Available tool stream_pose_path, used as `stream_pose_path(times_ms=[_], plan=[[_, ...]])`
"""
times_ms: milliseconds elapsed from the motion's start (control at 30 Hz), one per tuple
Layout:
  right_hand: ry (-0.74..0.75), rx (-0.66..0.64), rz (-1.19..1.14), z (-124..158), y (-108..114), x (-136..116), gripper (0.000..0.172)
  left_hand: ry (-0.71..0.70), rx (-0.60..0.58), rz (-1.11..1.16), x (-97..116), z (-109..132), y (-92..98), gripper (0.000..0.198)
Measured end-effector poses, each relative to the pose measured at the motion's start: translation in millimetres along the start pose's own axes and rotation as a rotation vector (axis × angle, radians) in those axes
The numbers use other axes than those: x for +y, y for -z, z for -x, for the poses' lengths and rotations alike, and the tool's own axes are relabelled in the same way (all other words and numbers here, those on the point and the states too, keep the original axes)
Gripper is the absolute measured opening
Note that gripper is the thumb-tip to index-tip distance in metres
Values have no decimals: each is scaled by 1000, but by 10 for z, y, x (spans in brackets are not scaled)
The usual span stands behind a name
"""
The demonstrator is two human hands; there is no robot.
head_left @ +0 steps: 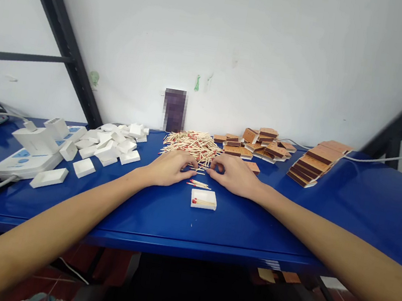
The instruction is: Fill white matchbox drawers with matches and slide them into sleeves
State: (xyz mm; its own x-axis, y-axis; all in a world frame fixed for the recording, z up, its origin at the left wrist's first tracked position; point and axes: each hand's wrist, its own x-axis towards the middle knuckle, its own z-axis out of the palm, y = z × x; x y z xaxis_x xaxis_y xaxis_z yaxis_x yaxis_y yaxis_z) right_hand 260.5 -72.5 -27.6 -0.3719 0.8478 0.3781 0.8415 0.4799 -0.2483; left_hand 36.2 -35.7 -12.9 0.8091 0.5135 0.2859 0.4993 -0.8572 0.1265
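Observation:
A large heap of red-tipped matchsticks (192,144) lies at the middle back of the blue table. My left hand (171,167) is at the heap's front edge, thumb and fingers curled in a pinch around the ends of a few matchsticks (201,170). Facing it from the other side, my right hand (234,175) pinches at the same few sticks; its fingertips partly hide them. Just in front lies a small loose group of matchsticks (199,184). Nearer still, a white matchbox tray (203,205) holds several matchsticks, heads to the left.
White matchbox trays (110,144) are piled at left, beside a power strip (27,161) with plugged-in adapters. Brown matchbox sleeves (263,145) are heaped at the back right, with a stack of sleeves (317,164) farther right. A wall borders the blue table (249,229).

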Motion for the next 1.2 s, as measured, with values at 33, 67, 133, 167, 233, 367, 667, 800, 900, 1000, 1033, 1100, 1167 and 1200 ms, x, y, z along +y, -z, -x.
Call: stream_pose_path(times_ms=[33,67,133,167,233,367,667,800,900,1000,1033,1100,1167,1200], plan=[[0,-3,-8,-5,1,-7,17,-3,2,5,3,1,1,19],[2,-4,-18,-10,2,-12,16,-5,5,9,7,1,3,18],[7,-6,-37,-15,5,-13,15,-7,9,13,15,0,5,18],[11,-8,-46,-16,6,-10,14,-7,11,16,18,-1,5,18],[16,-10,-55,-14,5,4,13,-6,13,25,20,-3,4,18],[35,-15,-76,-6,-2,28,11,-14,-1,50,13,-5,-2,19],[69,-37,-74,3,2,0,9,5,-14,108,-27,10,-15,18],[73,-42,-77,15,9,-11,8,16,-20,86,-41,13,-20,19],[84,-20,-79,22,4,-16,6,-12,-18,79,-29,11,-14,19],[127,-1,-79,25,-5,-13,11,-37,-18,80,-7,11,-2,19],[147,-7,-80,25,-6,-11,14,-46,-21,82,-2,13,1,19],[174,-31,-74,26,-5,-6,20,-68,-29,88,4,17,4,20],[183,-57,-60,26,-1,-2,22,-90,-39,96,4,23,4,23],[183,-66,-55,25,1,-1,22,-100,-46,98,3,26,4,24]])
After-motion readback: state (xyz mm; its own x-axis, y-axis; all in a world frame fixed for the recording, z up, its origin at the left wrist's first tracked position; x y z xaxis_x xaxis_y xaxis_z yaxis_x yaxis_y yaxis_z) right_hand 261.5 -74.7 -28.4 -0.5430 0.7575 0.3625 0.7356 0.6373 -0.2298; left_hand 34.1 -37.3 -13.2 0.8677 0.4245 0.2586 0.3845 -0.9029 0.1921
